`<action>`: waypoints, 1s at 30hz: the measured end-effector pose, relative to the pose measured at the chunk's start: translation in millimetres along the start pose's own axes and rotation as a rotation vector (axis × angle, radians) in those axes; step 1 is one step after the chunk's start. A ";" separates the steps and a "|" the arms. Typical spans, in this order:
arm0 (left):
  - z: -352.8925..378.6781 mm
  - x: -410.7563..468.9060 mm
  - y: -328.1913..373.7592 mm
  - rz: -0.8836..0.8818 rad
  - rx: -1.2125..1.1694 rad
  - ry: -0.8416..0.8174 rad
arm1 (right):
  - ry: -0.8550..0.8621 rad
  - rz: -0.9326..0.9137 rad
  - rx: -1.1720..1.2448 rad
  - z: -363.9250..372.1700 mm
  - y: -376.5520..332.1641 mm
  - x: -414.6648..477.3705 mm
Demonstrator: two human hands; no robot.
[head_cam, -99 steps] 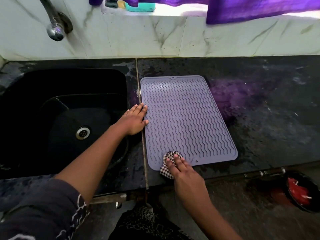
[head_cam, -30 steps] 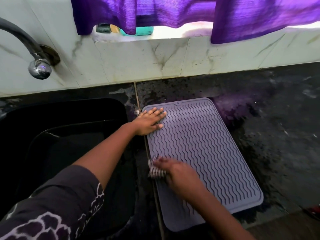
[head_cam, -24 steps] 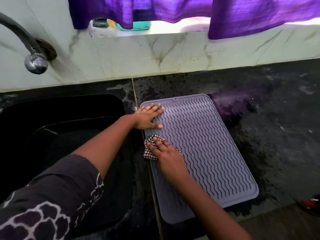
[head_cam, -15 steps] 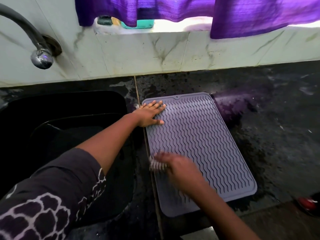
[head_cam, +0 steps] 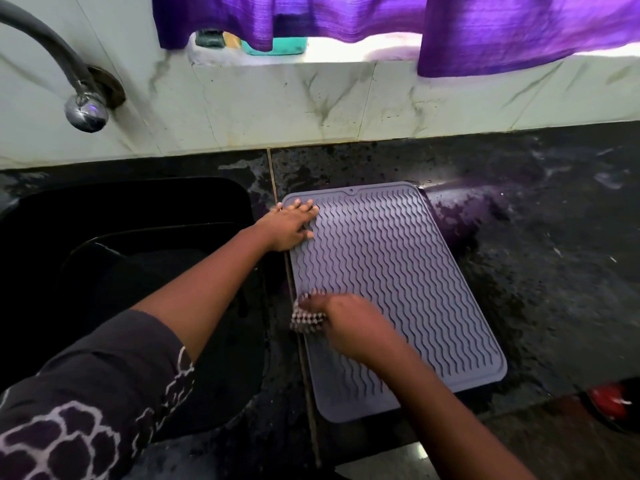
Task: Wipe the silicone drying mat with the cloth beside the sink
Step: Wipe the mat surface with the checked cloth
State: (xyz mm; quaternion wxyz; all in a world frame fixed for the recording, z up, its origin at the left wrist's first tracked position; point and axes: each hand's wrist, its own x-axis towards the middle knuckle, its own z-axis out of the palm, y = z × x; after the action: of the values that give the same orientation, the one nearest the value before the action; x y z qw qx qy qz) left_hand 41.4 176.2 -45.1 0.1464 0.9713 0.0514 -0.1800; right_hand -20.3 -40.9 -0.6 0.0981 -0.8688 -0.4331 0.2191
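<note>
A grey-purple silicone drying mat (head_cam: 408,278) with wavy ridges lies on the dark wet counter, right of the sink. My left hand (head_cam: 289,226) presses flat on the mat's far left corner, fingers straight. My right hand (head_cam: 349,322) holds a bunched black-and-white checked cloth (head_cam: 306,318) against the mat's left edge, about halfway down; the hand is motion-blurred and covers most of the cloth.
A black sink (head_cam: 131,271) lies to the left under a metal tap (head_cam: 85,112). The marble-tiled wall (head_cam: 346,102) and purple curtains (head_cam: 485,26) stand behind. The wet counter (head_cam: 554,254) stretches right. A red and black object (head_cam: 609,400) sits at the lower right.
My right hand has rubbed the cloth back and forth along the mat's left edge, now lying nearer me than 0.8 s ago. My left hand has stayed pressed on the far left corner.
</note>
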 end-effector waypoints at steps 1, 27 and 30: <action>0.2 -4.5 9.7 0.019 0.017 0.001 | 0.057 0.001 0.033 3.9 -0.1 2.0; 71.8 -63.4 72.6 -0.099 -0.116 0.069 | -0.132 -0.171 -0.008 57.1 14.9 -136.6; 67.2 -62.8 71.4 -0.099 -0.131 0.050 | -0.094 -0.126 0.142 27.8 24.4 -139.1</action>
State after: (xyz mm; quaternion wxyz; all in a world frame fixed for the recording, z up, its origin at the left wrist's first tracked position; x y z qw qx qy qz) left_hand -28.6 84.9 -63.2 0.1992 0.9601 0.1148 -0.1590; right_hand -89.5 -166.9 7.1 0.1527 -0.8194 -0.4744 0.2832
